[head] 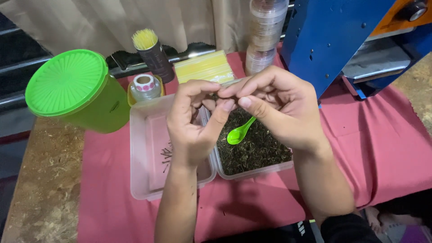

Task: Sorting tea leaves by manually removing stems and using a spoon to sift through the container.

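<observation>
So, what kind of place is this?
Probably a small packing workbench: a tub of dried leaves with a green spoon, stacked clear jars, and a blue machine on a pink cloth.

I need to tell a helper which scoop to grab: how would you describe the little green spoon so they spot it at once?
Start at the pink cloth on the table, then find the two clear plastic tubs side by side under the hands. The green spoon lies in the right tub, on dark dried leaves; it is the only bright lime thing inside either tub.

Spoon in right tub; canister far left.
</observation>
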